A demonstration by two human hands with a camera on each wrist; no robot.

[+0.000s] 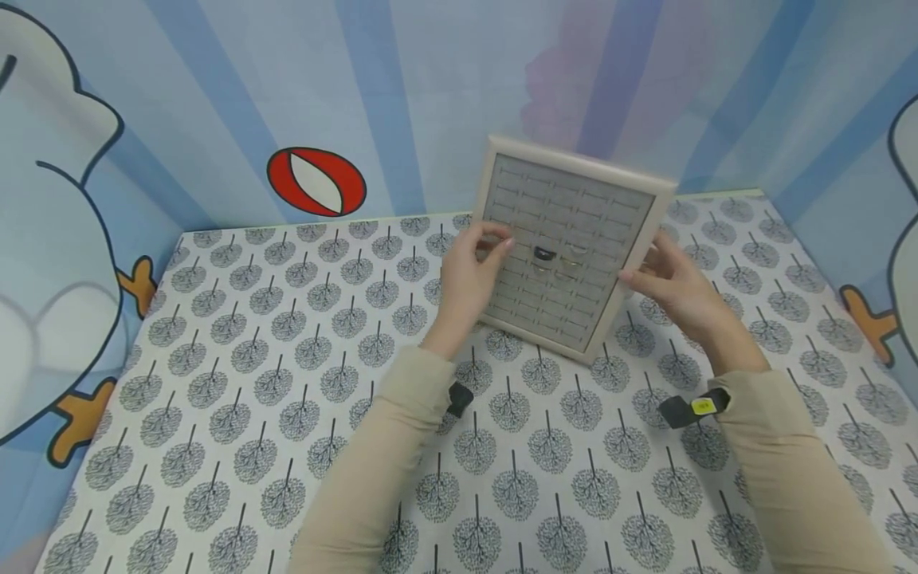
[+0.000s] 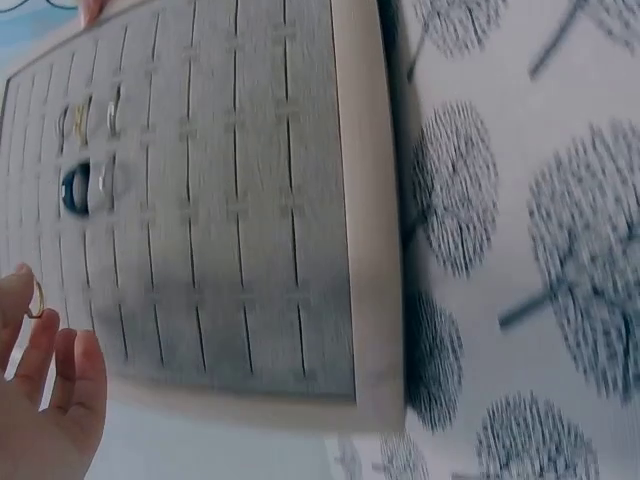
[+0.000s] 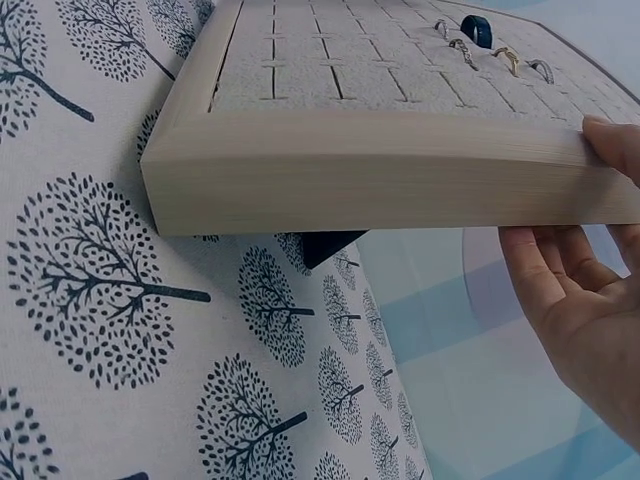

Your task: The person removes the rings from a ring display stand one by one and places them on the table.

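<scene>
A ring display board [image 1: 582, 164] with a pale wooden frame and grey slotted padding leans upright on the patterned cloth. My right hand [image 1: 681, 291] grips its right edge, thumb on the front of the frame and fingers behind. In front of the board's left side, my left hand [image 1: 466, 271] pinches a thin gold ring [image 2: 38, 300] between thumb and fingertip. Several rings sit in slots near the middle: a wide dark ring [image 2: 75, 190], a gold-coloured ring [image 2: 81, 125] and silver ones, such as this silver ring [image 2: 113, 115].
Beneath the board lies a white cloth [image 1: 315, 351] printed with dark trees. A black support [image 3: 332, 246] shows behind the frame in the right wrist view. At the back hangs a blue striped backdrop [image 1: 445, 96] with cartoon figures. Black straps with small devices [image 1: 684, 408] sit at both wrists.
</scene>
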